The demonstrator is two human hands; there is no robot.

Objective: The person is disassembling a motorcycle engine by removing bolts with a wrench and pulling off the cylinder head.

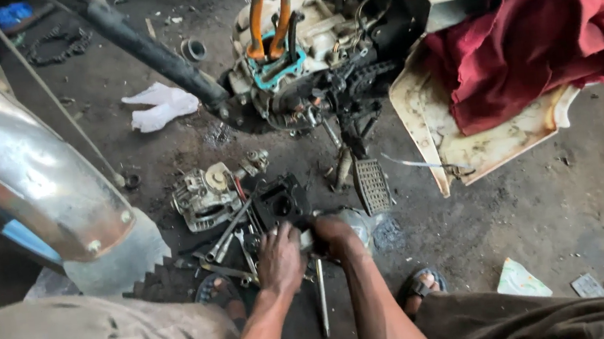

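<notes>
Oil-stained workshop floor (549, 209), dark and gritty, strewn with parts. At twelve o'clock a stripped motorcycle engine (297, 64) with orange-handled pliers (266, 22) standing in it; at two o'clock a red cloth (529, 37) over a stained cream panel (458, 144); at nine o'clock a chrome fender (22, 178).

Risk, as a judgement: small loose pieces rolling off into the grime, or knuckles scraping on the wrenches (226, 235) crowded at ten o'clock of the hands.

Left hand (280, 259) palm down, fingers curled onto a small metal part (305, 239) just below the black cylinder block (281, 204). Right hand (334, 235) knuckles up, fingers bent around the same part from the other side; grip tightness impossible to tell. Both forearms angled inward between the knees, a long bolt (322, 296) lying between them.
</notes>
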